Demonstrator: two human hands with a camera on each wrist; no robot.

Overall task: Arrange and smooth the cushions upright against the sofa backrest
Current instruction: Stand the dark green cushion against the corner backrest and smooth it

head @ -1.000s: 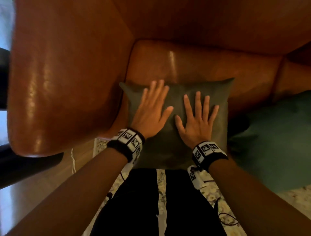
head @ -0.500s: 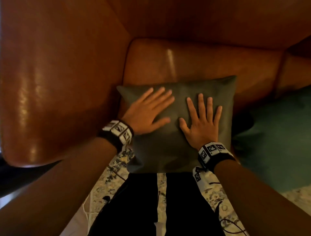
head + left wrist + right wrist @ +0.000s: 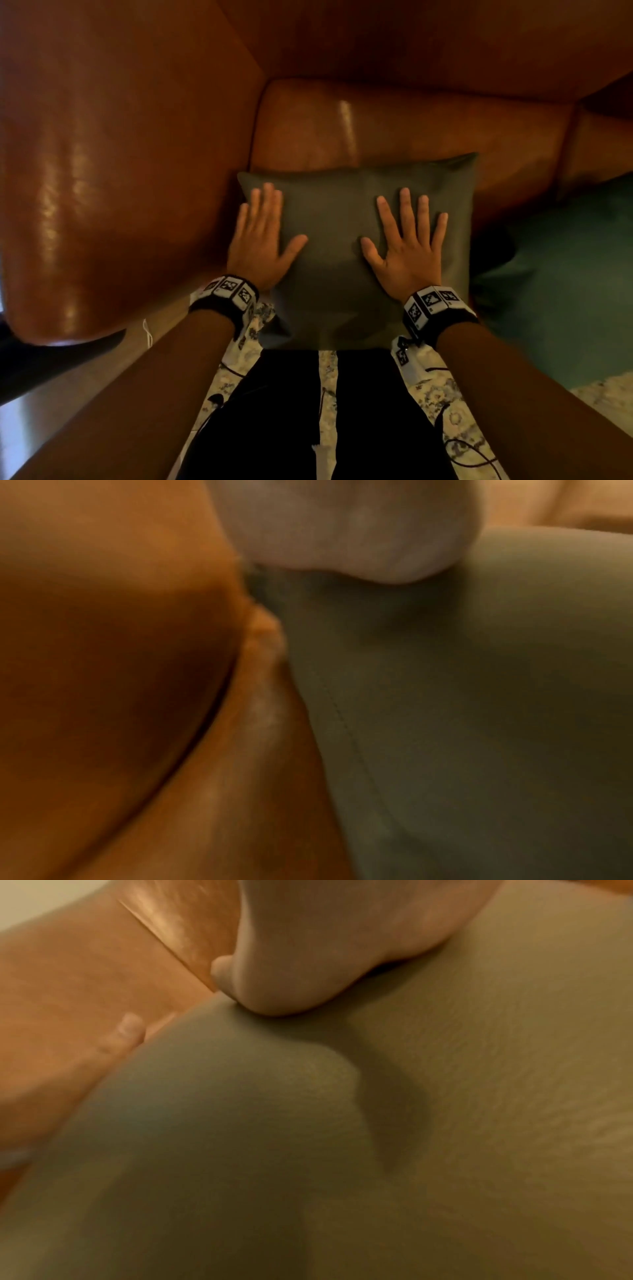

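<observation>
**Both palms flat on the olive cushion**

From the head view I see 2 cushions on the brown leather sofa (image 3: 411, 130): the olive-green cushion (image 3: 337, 274) I am working on, and 1 teal cushion (image 3: 565, 274) just to its right, partly cut off by the frame edge. Only this view shows the teal one, the sofa armrest (image 3: 102, 171) to the left of the olive cushion, and the patterned rug (image 3: 442, 394) below it.

My left hand (image 3: 262, 240) lies flat with fingers straight along the olive cushion's left edge, thumb spread onto its face. My right hand (image 3: 406, 246) lies flat on the right half, fingers fanned apart. The 2 hands are well apart, neither gripping anything.

The olive cushion is roughly square, so I cannot name a long axis. Its top edge points to the sofa backrest (image 3: 394, 113) and touches it; its face is turned toward me.

The left wrist view adds a stitched seam on the olive cushion (image 3: 479, 710) and the leather touching its left side, with the heel of the left hand (image 3: 349, 528) above. The right wrist view shows the right hand (image 3: 308, 947) denting the olive cushion (image 3: 342, 1150), a shadowed crease under it, which the head view does not reveal.
</observation>
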